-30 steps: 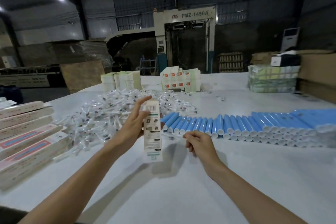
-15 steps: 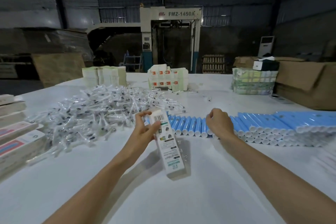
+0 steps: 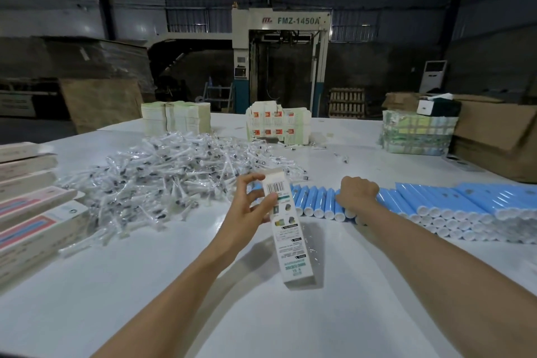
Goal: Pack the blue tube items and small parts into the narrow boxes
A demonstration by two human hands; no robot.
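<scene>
Under my left grip (image 3: 250, 212), which pinches its top, the narrow box (image 3: 287, 244) leans on the desk (image 3: 145, 299), unfilled, I judge. Beside it, my right grip (image 3: 356, 193) curls round blue tubes (image 3: 313, 200). Most stock lies unpacked.

Left hand (image 3: 250, 209): bare, with long, slim fingers.
Right hand (image 3: 356, 193): bare; only its back and knuckles show from where I stand.
Left forearm (image 3: 174, 285): bare skin right down to the edge of view at 7 o'clock, lean, with a narrow wrist.
Right forearm (image 3: 436, 264): bare likewise, running off at 4 o'clock, looking thicker close to the camera.
</scene>
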